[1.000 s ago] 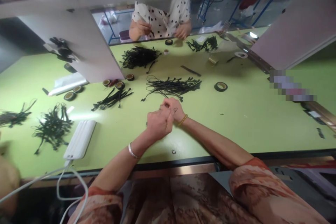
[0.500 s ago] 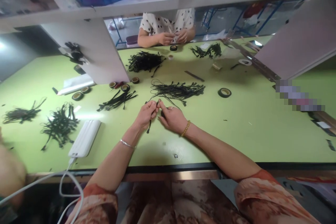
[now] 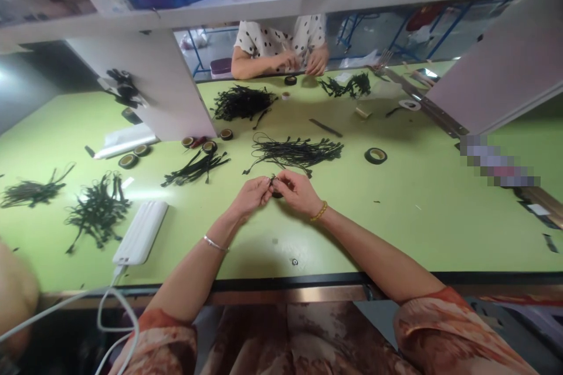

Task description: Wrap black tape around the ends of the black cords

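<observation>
Tabletop (image 3: 417, 234): green; black-bordered along the near edge.
Central cable bundle (image 3: 303, 153): spread loosely, midway between near and far edges.
Black tape roll (image 3: 375, 156): laid flat, midway between the same edges, farther right.
White power bank (image 3: 141, 233): set near the near edge, toward the left.
Dark cable heap (image 3: 243, 102): piled close to the far edge.

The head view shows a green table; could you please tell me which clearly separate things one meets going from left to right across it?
Leftmost cable bundle → white power bank → silver bangle → left hand → right hand → black tape roll right of the hands → white tape roll.
</observation>
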`<action>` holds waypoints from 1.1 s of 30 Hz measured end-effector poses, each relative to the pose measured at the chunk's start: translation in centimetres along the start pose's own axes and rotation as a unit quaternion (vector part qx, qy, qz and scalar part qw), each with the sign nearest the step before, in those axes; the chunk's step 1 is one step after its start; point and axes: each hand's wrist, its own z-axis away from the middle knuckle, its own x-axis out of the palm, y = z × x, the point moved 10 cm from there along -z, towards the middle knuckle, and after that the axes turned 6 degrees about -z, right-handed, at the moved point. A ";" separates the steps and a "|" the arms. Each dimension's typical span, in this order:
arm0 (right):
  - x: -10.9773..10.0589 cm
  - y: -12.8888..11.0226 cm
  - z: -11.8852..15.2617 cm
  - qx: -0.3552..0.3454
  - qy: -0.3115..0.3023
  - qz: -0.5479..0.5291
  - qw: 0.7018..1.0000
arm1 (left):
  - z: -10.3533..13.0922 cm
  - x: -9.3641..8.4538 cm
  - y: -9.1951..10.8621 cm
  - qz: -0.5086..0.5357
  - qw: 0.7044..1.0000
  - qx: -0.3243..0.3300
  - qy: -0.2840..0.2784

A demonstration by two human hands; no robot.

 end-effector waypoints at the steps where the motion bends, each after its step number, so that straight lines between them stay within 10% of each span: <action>1: 0.1 0.4 -0.1 0.015 -0.004 -0.033 0.999 | 0.1 0.2 0.2 -0.013 1.000 0.008 -0.006; 15: 0.5 4.8 0.7 0.212 0.086 -0.329 0.916 | 1.2 1.1 3.4 -0.379 0.917 0.123 0.006; 24: -3.2 2.3 -0.9 0.041 0.084 -0.035 0.995 | 0.3 -0.8 1.4 -0.340 0.939 0.030 -0.025; 29: -0.5 1.4 -0.8 -0.009 -0.051 0.199 0.979 | 0.3 0.0 1.0 -0.299 0.952 0.033 -0.061; 33: -1.6 1.6 -0.9 0.001 -0.020 0.209 0.978 | 0.5 -0.4 2.0 -0.308 0.948 0.058 -0.050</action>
